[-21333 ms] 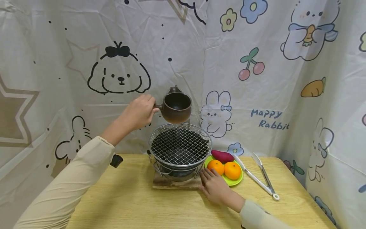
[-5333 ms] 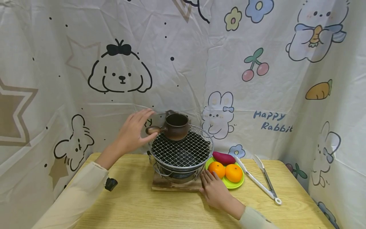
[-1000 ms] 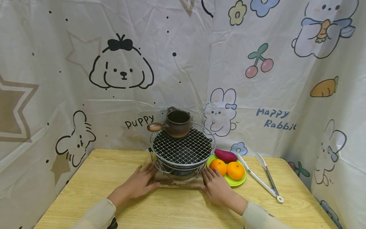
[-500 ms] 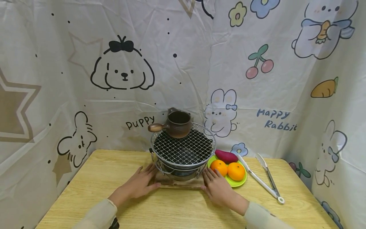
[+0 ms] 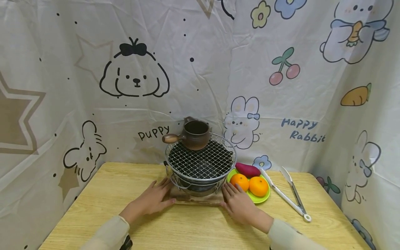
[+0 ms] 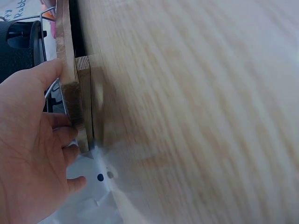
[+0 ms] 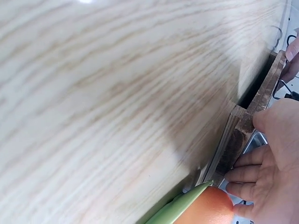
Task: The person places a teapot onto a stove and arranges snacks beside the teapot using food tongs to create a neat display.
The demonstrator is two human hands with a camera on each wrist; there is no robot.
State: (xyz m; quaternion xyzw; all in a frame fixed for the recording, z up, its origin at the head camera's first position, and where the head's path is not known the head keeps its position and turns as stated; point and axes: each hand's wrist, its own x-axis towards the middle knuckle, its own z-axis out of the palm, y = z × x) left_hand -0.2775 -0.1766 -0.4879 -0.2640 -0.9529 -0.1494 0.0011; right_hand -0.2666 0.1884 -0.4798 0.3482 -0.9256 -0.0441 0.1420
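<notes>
A brown side-handled clay pot [image 5: 197, 137] stands upright on the wire mesh [image 5: 200, 163] of a round tabletop grill [image 5: 195, 184], near its back rim. Its wooden handle [image 5: 171, 138] points left. Under the grill lies a wooden board [image 5: 198, 199]. My left hand [image 5: 151, 200] rests at the board's left front corner; in the left wrist view the thumb touches the board's front edge [image 6: 65, 46], with the other fingers along its side. My right hand [image 5: 239, 205] touches the right front corner with fairly straight fingers, close beside an orange fruit [image 7: 208, 207].
Right of the grill, a green plate [image 5: 260, 200] bears two orange fruits [image 5: 258, 186] and a purple sweet potato [image 5: 247, 169]. Spread tongs [image 5: 285, 198] lie farther right on the wooden table [image 5: 200, 229]. A printed cloth [image 5: 200, 69] hangs behind and at both sides.
My left hand held the clay pot above the grill, later was off its handle with the pot on the mesh, then came down to the board. Over the last second, the hands stay put.
</notes>
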